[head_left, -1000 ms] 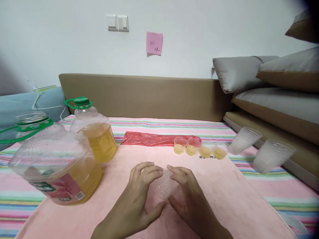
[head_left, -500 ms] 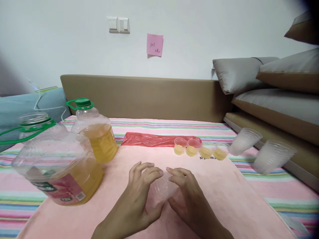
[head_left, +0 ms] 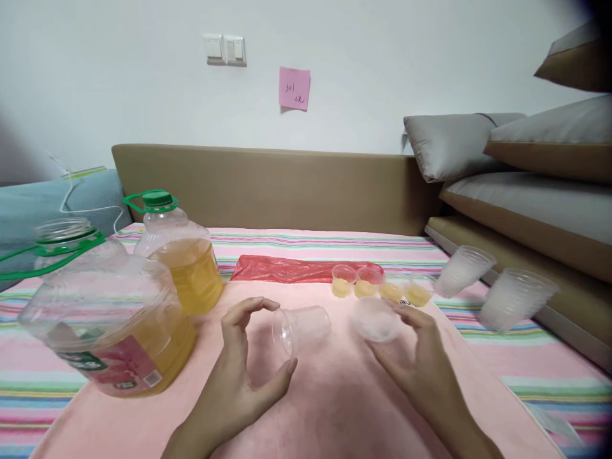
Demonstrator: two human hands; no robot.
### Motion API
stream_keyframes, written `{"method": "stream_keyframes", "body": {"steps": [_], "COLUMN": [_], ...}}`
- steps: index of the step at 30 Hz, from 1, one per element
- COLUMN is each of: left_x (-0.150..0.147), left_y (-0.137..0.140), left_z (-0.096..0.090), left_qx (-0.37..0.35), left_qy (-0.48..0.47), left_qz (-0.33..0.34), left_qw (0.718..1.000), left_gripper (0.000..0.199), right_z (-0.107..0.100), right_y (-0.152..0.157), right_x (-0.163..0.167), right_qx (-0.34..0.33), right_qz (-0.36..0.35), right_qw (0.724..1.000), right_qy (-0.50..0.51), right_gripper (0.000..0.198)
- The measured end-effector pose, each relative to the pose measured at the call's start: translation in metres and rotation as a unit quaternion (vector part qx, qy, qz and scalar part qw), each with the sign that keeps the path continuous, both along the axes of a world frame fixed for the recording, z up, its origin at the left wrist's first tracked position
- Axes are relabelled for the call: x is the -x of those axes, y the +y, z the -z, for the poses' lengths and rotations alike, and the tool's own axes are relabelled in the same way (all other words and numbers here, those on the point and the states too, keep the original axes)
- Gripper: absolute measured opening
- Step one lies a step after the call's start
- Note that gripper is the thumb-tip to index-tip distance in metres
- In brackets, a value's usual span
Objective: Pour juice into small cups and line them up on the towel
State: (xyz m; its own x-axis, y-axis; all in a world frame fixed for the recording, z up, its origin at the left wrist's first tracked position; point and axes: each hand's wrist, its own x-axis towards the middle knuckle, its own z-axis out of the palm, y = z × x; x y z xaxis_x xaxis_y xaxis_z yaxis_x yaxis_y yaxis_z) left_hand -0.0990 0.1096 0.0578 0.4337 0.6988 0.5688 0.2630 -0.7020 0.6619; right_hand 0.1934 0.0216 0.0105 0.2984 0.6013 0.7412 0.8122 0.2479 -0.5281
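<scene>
The left hand [head_left: 243, 363] curls its thumb and fingers around the open rim of a clear plastic cup [head_left: 301, 328], which lies on its side with the mouth facing the person. The right hand [head_left: 421, 357], apart from the left, grasps a second clear cup [head_left: 377, 320] in its fingertips. Both hands hover above a pale pink cloth [head_left: 325, 395] spread over a striped sheet [head_left: 540, 370]. Beyond the right hand stands a row of four small cups of yellow liquid [head_left: 377, 287], just in front of a red plastic bag [head_left: 287, 268]. Dark print on the cloth near these cups is too small to read. To the right lie two stacks of clear cups [head_left: 492, 284], tilted on their sides. To the left are two large jugs of yellow oil: the near jug [head_left: 109, 325], uncapped, with a pink and green label whose text is blurred, and the far jug [head_left: 179, 255], with a green cap. On the wall, a pink sticky note [head_left: 294, 88] reads "301" plus handwriting that is not legible.
</scene>
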Motion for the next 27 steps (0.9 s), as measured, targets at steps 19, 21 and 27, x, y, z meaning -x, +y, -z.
{"method": "stream_keyframes", "body": {"steps": [19, 21, 27], "left_x": [-0.012, -0.012, -0.012], "left_y": [-0.004, -0.003, -0.002], "left_z": [0.005, 0.005, 0.009], "left_qx": [-0.028, -0.039, -0.059], "left_qy": [0.223, 0.23, 0.238], "left_qz": [0.02, 0.021, 0.008], "left_qw": [0.974, 0.972, 0.969], "left_gripper": [0.053, 0.052, 0.055], "right_z": [0.044, 0.049, 0.056], "right_y": [-0.099, -0.101, -0.099], "right_x": [-0.187, -0.193, -0.201], "right_qx": [-0.089, -0.083, -0.077], "right_qz": [0.447, 0.445, 0.436], "right_qw": [0.867, 0.87, 0.886], "right_qy": [0.201, 0.198, 0.139], "right_gripper": [0.1, 0.099, 0.095]}}
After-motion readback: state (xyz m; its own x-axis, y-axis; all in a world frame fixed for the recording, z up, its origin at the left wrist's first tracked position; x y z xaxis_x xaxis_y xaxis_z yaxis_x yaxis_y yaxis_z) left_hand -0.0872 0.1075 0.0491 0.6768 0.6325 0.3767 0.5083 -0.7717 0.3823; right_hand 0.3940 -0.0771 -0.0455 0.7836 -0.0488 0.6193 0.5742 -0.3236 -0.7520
